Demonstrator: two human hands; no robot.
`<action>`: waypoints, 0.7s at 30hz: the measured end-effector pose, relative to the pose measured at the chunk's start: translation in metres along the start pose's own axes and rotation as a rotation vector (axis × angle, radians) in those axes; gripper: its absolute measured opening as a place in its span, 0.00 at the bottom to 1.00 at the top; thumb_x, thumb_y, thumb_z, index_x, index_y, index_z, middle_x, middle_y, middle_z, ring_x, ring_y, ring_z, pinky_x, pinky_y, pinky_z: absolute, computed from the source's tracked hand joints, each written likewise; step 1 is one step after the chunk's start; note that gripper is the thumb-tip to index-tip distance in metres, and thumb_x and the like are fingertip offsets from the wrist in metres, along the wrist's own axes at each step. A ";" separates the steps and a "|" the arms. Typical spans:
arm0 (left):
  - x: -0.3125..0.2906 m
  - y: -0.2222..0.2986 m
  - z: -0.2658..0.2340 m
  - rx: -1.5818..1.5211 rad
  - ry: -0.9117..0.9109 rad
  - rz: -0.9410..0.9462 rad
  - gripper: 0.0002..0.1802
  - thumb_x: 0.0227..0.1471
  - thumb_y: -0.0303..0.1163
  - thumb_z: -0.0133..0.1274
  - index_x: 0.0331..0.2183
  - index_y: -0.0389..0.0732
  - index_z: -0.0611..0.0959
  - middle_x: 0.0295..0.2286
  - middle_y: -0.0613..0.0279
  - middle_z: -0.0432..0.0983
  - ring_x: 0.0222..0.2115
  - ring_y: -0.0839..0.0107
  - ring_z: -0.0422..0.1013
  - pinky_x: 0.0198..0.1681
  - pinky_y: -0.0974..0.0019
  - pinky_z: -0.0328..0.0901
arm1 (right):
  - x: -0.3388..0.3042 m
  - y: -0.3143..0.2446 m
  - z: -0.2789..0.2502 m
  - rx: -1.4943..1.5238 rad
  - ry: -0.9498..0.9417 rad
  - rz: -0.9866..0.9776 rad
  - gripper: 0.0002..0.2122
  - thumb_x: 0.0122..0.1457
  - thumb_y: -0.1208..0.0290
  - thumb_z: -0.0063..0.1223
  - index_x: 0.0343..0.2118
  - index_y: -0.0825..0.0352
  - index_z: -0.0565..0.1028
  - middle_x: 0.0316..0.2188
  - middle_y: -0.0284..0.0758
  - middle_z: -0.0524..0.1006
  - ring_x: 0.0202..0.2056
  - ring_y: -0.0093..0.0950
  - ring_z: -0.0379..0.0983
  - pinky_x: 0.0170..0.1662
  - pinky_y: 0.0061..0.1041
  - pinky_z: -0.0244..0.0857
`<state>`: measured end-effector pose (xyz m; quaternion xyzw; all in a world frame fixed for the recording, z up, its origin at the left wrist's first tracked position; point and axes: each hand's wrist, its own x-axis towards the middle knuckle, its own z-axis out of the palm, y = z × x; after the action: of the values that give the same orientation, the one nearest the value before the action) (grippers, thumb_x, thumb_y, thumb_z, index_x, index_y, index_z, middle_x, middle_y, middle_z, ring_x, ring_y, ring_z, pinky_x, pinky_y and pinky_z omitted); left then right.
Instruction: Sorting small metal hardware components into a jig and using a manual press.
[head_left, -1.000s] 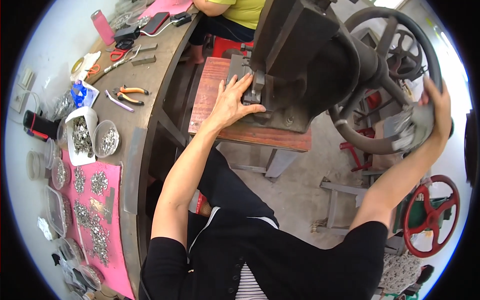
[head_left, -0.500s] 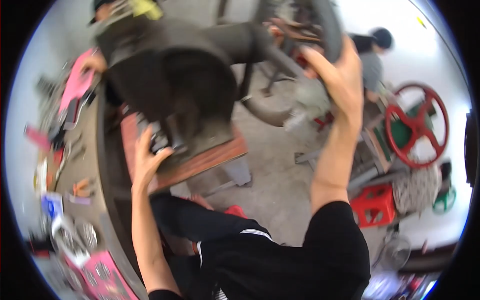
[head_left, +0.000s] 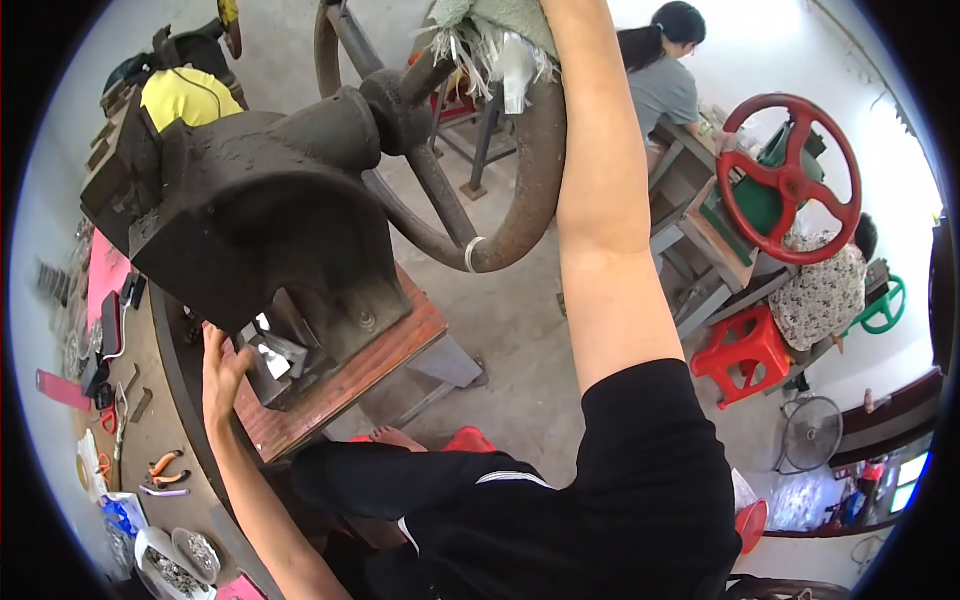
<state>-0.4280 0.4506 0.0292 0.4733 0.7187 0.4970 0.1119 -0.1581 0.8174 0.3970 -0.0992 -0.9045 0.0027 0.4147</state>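
Here's the head view, and the left hand [head_left: 226, 378] sits at the near-left corner of the dark press [head_left: 270, 210], fingers pointing up and away from the body, thumb side toward the machine. Is there anything small between finger and thumb? Can't tell from here, nor how wide the grip stands.

Right beside it, just to the right of those fingers, is the metal block [head_left: 285, 358] with its bright faces, low under the overhanging press head. Touching or only close, that can't be made out; the block's long axis is unclear too, half in shadow. The left hand is plainly the nearer one.

And over on the other side, the right forearm [head_left: 605, 200] runs straight up along the right of the big dark wheel [head_left: 540, 165], close by the pale green cloth [head_left: 510, 22] at the rim. The right hand itself is off the top edge, so its grip can't be told.

Beneath the press, a reddish wooden top [head_left: 418, 312]. Left of that, the workbench [head_left: 205, 490], with orange-handled pliers [head_left: 160, 465] lying on it, well apart from the block.
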 end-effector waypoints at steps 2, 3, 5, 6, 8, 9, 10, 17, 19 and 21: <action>-0.026 0.018 -0.005 0.113 0.037 -0.001 0.27 0.41 0.26 0.66 0.46 0.34 0.80 0.51 0.56 0.66 0.56 0.59 0.63 0.62 0.61 0.56 | 0.000 -0.006 -0.005 0.074 -0.065 0.048 0.29 0.54 0.58 0.60 0.49 0.82 0.74 0.33 0.50 0.80 0.38 0.38 0.79 0.44 0.33 0.71; -0.033 0.027 0.006 0.139 0.085 0.057 0.26 0.39 0.27 0.68 0.44 0.34 0.81 0.50 0.55 0.67 0.55 0.58 0.64 0.62 0.61 0.56 | -0.004 -0.013 -0.012 0.122 -0.130 0.103 0.29 0.54 0.57 0.60 0.49 0.82 0.74 0.35 0.52 0.81 0.39 0.40 0.79 0.46 0.33 0.71; -0.046 0.058 0.017 0.354 0.099 0.094 0.19 0.42 0.26 0.66 0.40 0.35 0.83 0.43 0.55 0.74 0.48 0.56 0.67 0.56 0.57 0.60 | -0.018 -0.031 -0.014 0.250 -0.174 0.207 0.27 0.55 0.59 0.59 0.49 0.81 0.74 0.38 0.54 0.80 0.42 0.42 0.79 0.48 0.35 0.71; -0.045 0.069 0.026 0.455 0.111 0.141 0.17 0.43 0.27 0.66 0.39 0.37 0.84 0.38 0.57 0.75 0.44 0.56 0.68 0.54 0.57 0.59 | -0.028 -0.031 -0.018 0.148 -0.031 0.189 0.26 0.56 0.59 0.59 0.49 0.80 0.74 0.40 0.54 0.80 0.43 0.42 0.79 0.48 0.36 0.71; -0.060 0.061 0.034 0.568 0.230 0.201 0.16 0.45 0.30 0.65 0.40 0.39 0.83 0.36 0.56 0.74 0.41 0.55 0.68 0.54 0.55 0.58 | -0.046 -0.052 -0.008 -0.037 0.254 0.158 0.25 0.58 0.60 0.60 0.50 0.78 0.74 0.45 0.54 0.80 0.46 0.45 0.78 0.51 0.40 0.70; -0.071 0.065 0.037 0.576 0.276 0.179 0.16 0.46 0.31 0.65 0.40 0.40 0.83 0.36 0.56 0.74 0.42 0.54 0.68 0.54 0.54 0.58 | -0.058 -0.048 -0.001 -0.166 0.342 0.010 0.27 0.58 0.55 0.61 0.53 0.72 0.75 0.53 0.52 0.77 0.55 0.47 0.73 0.59 0.37 0.65; -0.074 0.065 0.044 0.572 0.306 0.174 0.16 0.46 0.31 0.65 0.39 0.39 0.83 0.35 0.56 0.74 0.43 0.54 0.68 0.56 0.52 0.57 | -0.095 -0.067 -0.002 -0.856 0.043 -0.128 0.14 0.56 0.68 0.65 0.42 0.70 0.78 0.24 0.34 0.78 0.22 0.24 0.74 0.30 0.23 0.69; -0.187 0.101 0.021 0.576 0.664 -0.077 0.15 0.48 0.31 0.64 0.40 0.41 0.83 0.37 0.60 0.77 0.44 0.58 0.71 0.62 0.46 0.53 | -0.214 -0.217 0.190 0.832 -0.346 -0.254 0.24 0.53 0.73 0.67 0.52 0.72 0.72 0.47 0.46 0.75 0.45 0.45 0.74 0.50 0.38 0.69; -0.229 0.117 0.011 0.632 0.791 -0.165 0.15 0.47 0.31 0.65 0.40 0.42 0.84 0.37 0.60 0.77 0.44 0.58 0.71 0.61 0.46 0.53 | -0.227 -0.263 0.219 1.026 -0.516 -0.250 0.26 0.54 0.70 0.68 0.53 0.73 0.72 0.47 0.46 0.74 0.47 0.42 0.74 0.50 0.37 0.68; -0.275 0.132 0.006 0.712 0.891 -0.267 0.16 0.46 0.30 0.65 0.40 0.43 0.84 0.38 0.61 0.76 0.45 0.58 0.70 0.61 0.45 0.52 | -0.244 -0.313 0.238 1.163 -0.608 -0.366 0.24 0.54 0.72 0.68 0.53 0.72 0.73 0.45 0.44 0.76 0.42 0.38 0.76 0.49 0.36 0.69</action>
<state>-0.2044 0.2440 0.0493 0.1325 0.8725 0.3576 -0.3053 -0.2365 0.4845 0.0851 0.2995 -0.8346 0.4461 0.1216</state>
